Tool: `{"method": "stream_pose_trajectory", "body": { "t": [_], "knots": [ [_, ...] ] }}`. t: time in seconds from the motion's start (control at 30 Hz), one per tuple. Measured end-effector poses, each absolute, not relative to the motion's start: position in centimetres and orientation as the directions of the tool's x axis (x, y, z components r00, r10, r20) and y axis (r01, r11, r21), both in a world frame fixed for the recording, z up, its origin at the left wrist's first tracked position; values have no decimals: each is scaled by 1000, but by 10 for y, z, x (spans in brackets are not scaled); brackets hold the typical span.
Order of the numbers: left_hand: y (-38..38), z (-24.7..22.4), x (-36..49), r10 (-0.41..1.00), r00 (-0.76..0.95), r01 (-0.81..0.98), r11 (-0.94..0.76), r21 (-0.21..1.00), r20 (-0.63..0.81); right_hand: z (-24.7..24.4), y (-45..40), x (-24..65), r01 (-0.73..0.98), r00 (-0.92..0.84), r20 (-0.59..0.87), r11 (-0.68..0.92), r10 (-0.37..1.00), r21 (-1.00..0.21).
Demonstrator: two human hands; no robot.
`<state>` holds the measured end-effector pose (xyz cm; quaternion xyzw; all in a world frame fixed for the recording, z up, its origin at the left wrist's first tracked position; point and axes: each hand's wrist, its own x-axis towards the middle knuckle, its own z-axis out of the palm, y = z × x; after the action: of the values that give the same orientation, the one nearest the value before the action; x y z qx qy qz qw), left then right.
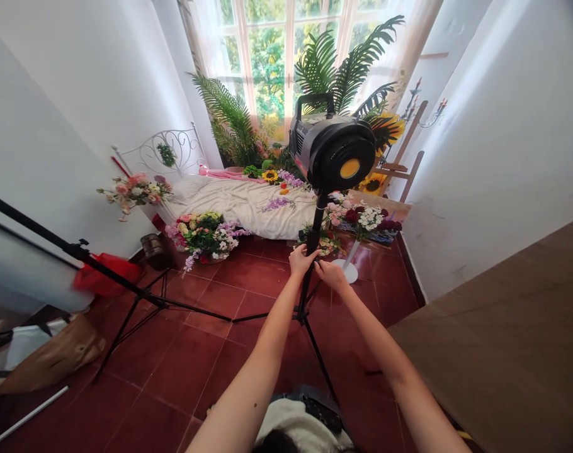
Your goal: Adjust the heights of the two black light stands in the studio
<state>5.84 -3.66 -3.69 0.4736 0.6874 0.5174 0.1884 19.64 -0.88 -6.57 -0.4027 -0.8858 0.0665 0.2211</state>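
Note:
Both my hands are at the upright pole of a black light stand [306, 292] that stands right in front of me. My left hand [301, 258] wraps round the pole just below a clamp. On the other side, slightly lower, my right hand [329, 274] is closed with its fingertips at the pole; whether it pinches a knob there is hidden. On top of the stand sits a studio light [334, 141] with a carry handle, a black round front and a yellow disc in its middle.
A second stand [140, 292] spreads its legs at the left, near a red bag [107, 275]. Behind are a bed [249, 204] with a cream blanket, flower arrangements [204, 236] and palm leaves [315, 66]. A brown panel [508, 333] rises at the right.

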Motion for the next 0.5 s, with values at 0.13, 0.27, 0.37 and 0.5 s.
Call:
{"method": "stream_pose_trajectory", "body": {
  "t": [0.13,0.27,0.37,0.5],
  "knots": [
    [-34,-33,60,857,-470,380,-17,925,208,-71,-7,196,668,-572,446,706,688,-233],
    [-44,-42,50,875,-439,216,-117,969,203,-70,-15,193,665,-536,505,707,677,-242],
    [-91,-79,18,891,-447,71,-60,996,85,-68,-26,188,692,-475,490,654,731,-305],
    [-235,-147,-49,671,-624,-67,465,883,-401,-71,-41,179,747,-341,431,519,836,-415]
  ]
}}
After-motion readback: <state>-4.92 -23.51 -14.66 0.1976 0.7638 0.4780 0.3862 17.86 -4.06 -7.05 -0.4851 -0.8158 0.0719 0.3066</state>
